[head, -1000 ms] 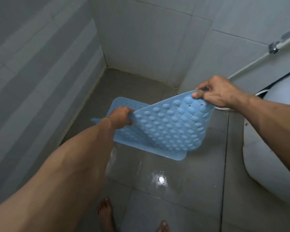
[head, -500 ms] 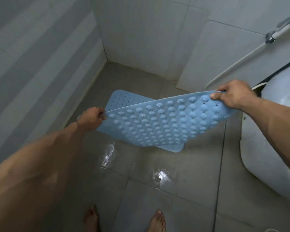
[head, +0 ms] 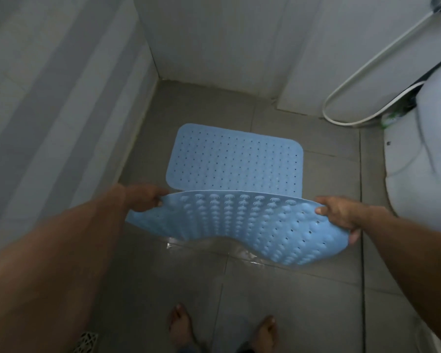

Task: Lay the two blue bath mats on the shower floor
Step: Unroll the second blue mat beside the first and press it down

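Note:
One blue bath mat (head: pixel 236 159) lies flat on the grey tiled shower floor (head: pixel 285 289), its perforated face up, near the far wall. A second blue bath mat (head: pixel 234 222) hangs in front of it, suction-cup side towards me, sagging in the middle above the wet floor. My left hand (head: pixel 144 197) grips its left top corner. My right hand (head: pixel 341 212) grips its right top corner, thumb on the near face. The held mat hides the near edge of the flat one.
Striped tiled wall (head: pixel 61 110) runs along the left, white tiled wall behind. A white toilet (head: pixel 423 159) stands at the right with a white hose (head: pixel 354 80) looping beside it. A floor drain grate (head: pixel 87 341) sits at bottom left. My bare feet (head: pixel 222 329) stand below.
The second mat has swung from a slanted hold to level and come nearer me and lower. Both hands moved apart with it. The first mat now shows almost fully.

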A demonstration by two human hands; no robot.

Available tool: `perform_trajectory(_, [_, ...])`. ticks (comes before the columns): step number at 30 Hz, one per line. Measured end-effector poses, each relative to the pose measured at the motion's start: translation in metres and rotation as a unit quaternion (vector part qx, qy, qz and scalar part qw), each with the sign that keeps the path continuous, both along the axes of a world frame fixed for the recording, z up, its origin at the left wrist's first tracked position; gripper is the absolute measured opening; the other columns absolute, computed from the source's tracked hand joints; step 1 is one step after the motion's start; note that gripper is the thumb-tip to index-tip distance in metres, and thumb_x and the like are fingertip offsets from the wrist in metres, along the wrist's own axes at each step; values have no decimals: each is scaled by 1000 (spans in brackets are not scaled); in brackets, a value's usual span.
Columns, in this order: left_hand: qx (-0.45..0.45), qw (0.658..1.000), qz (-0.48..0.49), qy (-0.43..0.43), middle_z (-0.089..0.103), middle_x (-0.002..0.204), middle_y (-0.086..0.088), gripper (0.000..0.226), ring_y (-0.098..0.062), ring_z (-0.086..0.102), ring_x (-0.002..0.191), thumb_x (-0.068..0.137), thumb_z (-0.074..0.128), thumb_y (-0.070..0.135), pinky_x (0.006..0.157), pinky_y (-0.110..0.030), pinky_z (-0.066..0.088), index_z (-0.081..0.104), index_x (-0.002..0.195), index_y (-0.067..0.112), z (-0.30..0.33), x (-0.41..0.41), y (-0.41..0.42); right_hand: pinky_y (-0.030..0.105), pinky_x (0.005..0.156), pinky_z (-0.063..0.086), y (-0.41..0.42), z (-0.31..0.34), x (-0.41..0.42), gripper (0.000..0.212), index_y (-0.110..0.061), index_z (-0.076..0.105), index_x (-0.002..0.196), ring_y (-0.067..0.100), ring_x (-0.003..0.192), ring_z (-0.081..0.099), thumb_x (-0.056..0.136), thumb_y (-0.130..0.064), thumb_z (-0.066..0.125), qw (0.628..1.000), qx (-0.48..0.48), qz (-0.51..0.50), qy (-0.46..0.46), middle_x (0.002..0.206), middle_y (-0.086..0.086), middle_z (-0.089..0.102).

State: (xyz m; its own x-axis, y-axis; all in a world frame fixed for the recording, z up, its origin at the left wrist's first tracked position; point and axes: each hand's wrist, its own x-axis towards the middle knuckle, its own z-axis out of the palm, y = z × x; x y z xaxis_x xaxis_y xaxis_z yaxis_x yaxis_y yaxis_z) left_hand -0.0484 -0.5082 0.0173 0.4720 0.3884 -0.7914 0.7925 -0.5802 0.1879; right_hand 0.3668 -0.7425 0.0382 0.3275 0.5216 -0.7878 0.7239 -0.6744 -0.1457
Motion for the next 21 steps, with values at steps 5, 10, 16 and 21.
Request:
perform_trajectory(5, [-109,987,-31,117,53,133,0,40,-13,50,105,98,55,19,45,1,38,48,137,14,-47,42,13,40,85,58,-3,-68,22,23,-48,58,84,15,90,64,101,-34,54,995,-73,70,19,103,-4,66])
perform_trajectory(10, [-80,982,-54,161,53,137,-5,47,-27,54,124,94,62,25,59,-12,54,50,138,12,-142,95,35,16,91,51,10,-150,39,41,-17,51,143,27,125,57,104,-30,51,990,-82,98,-66,142,10,55])
perform_trajectory(16, [106,988,-91,63,58,128,-10,39,-29,56,112,95,57,42,96,-38,45,60,119,12,-283,124,69,43,100,42,28,-288,68,33,-26,59,125,32,122,56,100,-45,49,980,1,106,-167,135,11,58])
perform_trajectory(21, [161,986,-51,-20,59,120,-8,39,-19,52,96,95,56,45,84,-30,39,61,119,15,-378,119,95,44,97,45,43,-396,92,35,-23,58,124,36,119,56,97,-45,53,976,67,52,-203,131,17,58])
